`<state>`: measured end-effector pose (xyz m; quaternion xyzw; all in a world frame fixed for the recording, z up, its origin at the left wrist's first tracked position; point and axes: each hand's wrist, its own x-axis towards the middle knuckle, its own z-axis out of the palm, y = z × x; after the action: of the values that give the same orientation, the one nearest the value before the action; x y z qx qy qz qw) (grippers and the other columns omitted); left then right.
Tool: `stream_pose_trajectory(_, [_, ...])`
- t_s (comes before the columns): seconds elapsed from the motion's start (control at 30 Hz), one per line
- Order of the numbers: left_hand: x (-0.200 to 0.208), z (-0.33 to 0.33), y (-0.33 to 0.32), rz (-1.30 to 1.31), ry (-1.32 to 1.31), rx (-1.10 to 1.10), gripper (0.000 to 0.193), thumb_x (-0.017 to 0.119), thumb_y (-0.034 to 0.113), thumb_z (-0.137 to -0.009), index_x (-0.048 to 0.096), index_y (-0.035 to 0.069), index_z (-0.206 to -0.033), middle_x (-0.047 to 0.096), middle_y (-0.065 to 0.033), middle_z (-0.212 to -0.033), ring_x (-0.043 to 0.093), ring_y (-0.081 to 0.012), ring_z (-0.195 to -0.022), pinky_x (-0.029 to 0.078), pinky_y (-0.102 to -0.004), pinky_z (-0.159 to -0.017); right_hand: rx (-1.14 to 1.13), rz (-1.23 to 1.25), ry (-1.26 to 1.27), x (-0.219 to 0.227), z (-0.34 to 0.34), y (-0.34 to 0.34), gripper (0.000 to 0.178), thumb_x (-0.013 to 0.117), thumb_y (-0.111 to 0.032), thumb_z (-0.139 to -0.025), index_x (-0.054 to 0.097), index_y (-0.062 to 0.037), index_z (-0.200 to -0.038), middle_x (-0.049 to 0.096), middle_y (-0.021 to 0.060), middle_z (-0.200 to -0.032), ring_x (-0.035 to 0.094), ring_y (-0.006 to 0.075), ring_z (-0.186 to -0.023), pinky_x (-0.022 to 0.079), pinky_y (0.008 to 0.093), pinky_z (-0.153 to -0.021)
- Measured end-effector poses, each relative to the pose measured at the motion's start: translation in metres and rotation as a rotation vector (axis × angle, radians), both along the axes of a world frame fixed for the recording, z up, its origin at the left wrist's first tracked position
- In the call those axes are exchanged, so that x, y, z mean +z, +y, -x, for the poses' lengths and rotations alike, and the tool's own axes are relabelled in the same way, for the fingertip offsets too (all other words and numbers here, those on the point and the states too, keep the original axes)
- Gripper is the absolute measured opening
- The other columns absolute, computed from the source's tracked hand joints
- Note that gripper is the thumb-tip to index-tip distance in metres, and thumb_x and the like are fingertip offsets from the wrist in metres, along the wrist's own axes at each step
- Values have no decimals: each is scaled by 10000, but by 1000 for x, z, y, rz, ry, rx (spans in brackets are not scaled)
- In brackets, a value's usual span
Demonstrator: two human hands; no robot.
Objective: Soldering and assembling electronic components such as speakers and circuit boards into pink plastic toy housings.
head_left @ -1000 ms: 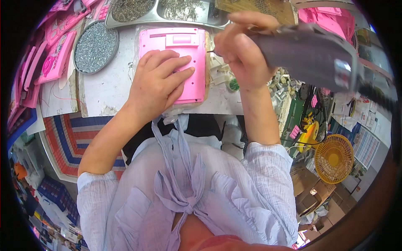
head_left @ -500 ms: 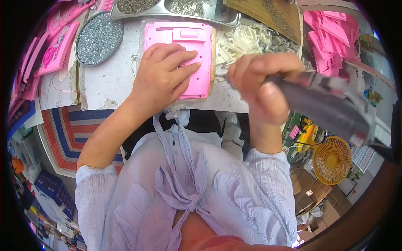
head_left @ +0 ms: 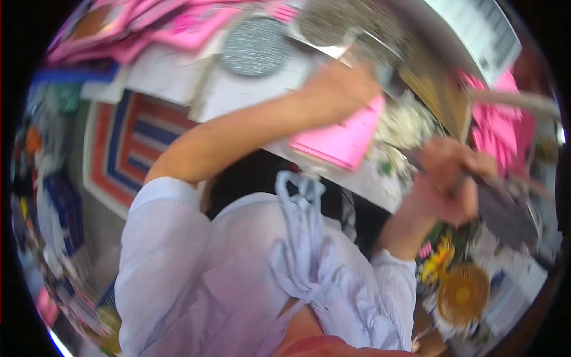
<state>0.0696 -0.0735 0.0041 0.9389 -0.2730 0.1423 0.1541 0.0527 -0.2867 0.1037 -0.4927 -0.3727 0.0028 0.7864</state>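
My left hand (head_left: 348, 83) reaches over the pink plastic panel (head_left: 336, 144) to the metal tray (head_left: 291, 28) at the back. Its fingers are at the tray's compartment, smeared by motion, so whether they hold anything does not show. At the right, my right hand (head_left: 449, 181) is wrapped round a dark grey power screwdriver (head_left: 505, 214), its body slanting down to the right. The screwdriver is apart from the panel. The panel lies flat near the table's front edge, partly covered by my left forearm and hand.
A round dish of small silvery screws (head_left: 256, 46) stands left of the tray. White plastic pieces (head_left: 407, 122) are heaped right of the panel, beside a brown board (head_left: 437, 98). Pink parts are piled at the far left (head_left: 196, 27) and right (head_left: 502, 128). A yellow fan (head_left: 464, 294) is lower right.
My left hand has left the panel and moved forward to the metal tray. My right hand keeps the screwdriver, now lower and farther right. The whole view has turned and shifted.
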Motion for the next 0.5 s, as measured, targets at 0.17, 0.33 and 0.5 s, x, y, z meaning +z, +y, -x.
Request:
stream_pose_trajectory(0.17, [4, 10, 3, 275, -228, 110, 310, 721, 296, -802, 677, 48, -984, 670, -58, -1006, 624, -258, -1079, 412, -539, -1050, 148, -75, -32, 18, -13, 3, 311, 558, -240, -958, 571, -56, -1209, 503, -25, -610, 475, 122, -522, 400, 322, -575])
stream_pose_trajectory(0.33, [10, 14, 29, 163, -279, 31, 322, 783, 309, -803, 687, 69, -994, 660, -112, -1234, 611, -265, -1194, 424, -521, -1072, 178, -100, -27, 22, -18, 19, 321, 552, -229, -968, 571, -53, -1237, 519, -22, -617, 484, 122, -513, 400, 316, -581])
stream_pose_trajectory(0.5, [51, 133, 141, 582, -283, 327, 285, 765, 238, -880, 671, 48, -1071, 645, -178, -1342, 617, -349, -1245, 520, -438, -990, 106, -121, -46, 37, -4, -21, 241, 564, -220, -963, 564, -75, -1156, 521, -48, -592, 504, 98, -493, 410, 287, -566])
